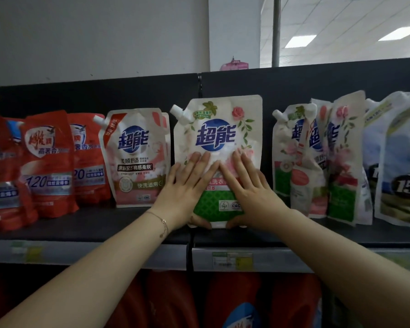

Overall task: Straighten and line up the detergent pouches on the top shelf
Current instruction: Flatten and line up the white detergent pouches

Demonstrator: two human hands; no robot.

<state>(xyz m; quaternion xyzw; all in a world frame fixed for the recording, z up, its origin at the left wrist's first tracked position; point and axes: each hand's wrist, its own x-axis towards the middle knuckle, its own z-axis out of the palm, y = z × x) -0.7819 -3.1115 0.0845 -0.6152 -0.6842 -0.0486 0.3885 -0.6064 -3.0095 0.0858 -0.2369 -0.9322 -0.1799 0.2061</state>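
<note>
A white and green detergent pouch (219,129) with a rose print stands upright in the middle of the top shelf (118,223). My left hand (187,185) and my right hand (249,185) lie flat on its front, fingers straight and fanned upward, thumbs tucked under its bottom edge. To its left stands a pink and white pouch (135,157), then three red pouches (47,162) that overlap. To its right, several green and white pouches (317,159) lean against one another at odd angles.
Blue and white pouches (398,162) crowd the far right of the shelf. A black back panel (294,84) rises behind the row. Price tags (232,259) run along the shelf's front rail. Red packs fill the shelf below (175,299).
</note>
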